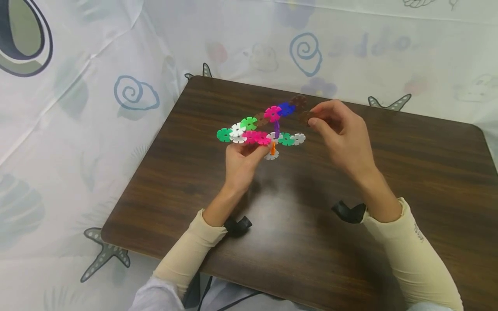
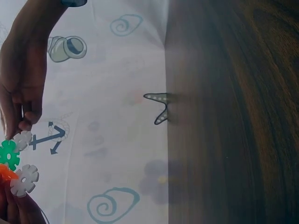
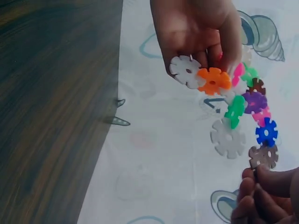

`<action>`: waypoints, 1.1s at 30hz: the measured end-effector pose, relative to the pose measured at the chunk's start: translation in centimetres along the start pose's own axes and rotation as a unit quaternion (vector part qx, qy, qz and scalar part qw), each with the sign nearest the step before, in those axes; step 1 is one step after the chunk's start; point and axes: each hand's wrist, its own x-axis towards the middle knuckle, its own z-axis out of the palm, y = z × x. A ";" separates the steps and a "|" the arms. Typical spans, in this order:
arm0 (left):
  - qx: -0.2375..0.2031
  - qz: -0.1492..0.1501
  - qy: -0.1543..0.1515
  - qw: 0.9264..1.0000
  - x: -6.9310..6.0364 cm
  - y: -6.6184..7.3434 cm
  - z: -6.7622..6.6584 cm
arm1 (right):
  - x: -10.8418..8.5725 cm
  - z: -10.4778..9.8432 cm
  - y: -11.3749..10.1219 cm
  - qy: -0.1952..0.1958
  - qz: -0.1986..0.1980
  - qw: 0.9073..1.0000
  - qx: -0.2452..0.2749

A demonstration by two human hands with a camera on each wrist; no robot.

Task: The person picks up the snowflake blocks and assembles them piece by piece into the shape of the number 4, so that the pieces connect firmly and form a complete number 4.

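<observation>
In the head view my left hand (image 1: pixel 242 166) grips a chain of joined plastic snowflake discs (image 1: pixel 263 138) from below, held up over the table. Two rows of pink, green, white and brown discs make it up, tied by a purple disc (image 1: pixel 277 129) standing between them. An orange disc (image 1: pixel 273 148) and a white one hang beneath. At the upper row's right end, a brown disc (image 1: pixel 298 102) joins a blue disc (image 1: pixel 286 109). My right hand (image 1: pixel 346 140) pinches another brown disc (image 1: pixel 306 117) beside that end; whether the two brown discs touch, I cannot tell.
Below the hands lies a dark wood-grain table (image 1: pixel 175 190). A pale patterned cloth (image 1: pixel 241 47) hangs behind and to the left of it. Black curved pieces (image 1: pixel 238 226) stick out at both wrists, by the cream sleeves (image 1: pixel 194 242).
</observation>
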 end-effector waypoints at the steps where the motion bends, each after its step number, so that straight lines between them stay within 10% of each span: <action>1: -0.002 -0.001 -0.001 1.000 0.0 0.0 0.0 | 0.0 0.1 -0.1 0.006 -0.008 1.000 0.005; 16: -0.011 -0.017 -0.026 0.999 -0.6 0.0 0.0 | -0.6 1.4 -1.3 0.025 -0.091 0.992 0.086; 33: -0.022 -0.001 -0.024 0.999 -0.9 0.0 0.2 | -0.8 1.9 -2.6 0.052 -0.193 0.980 -0.001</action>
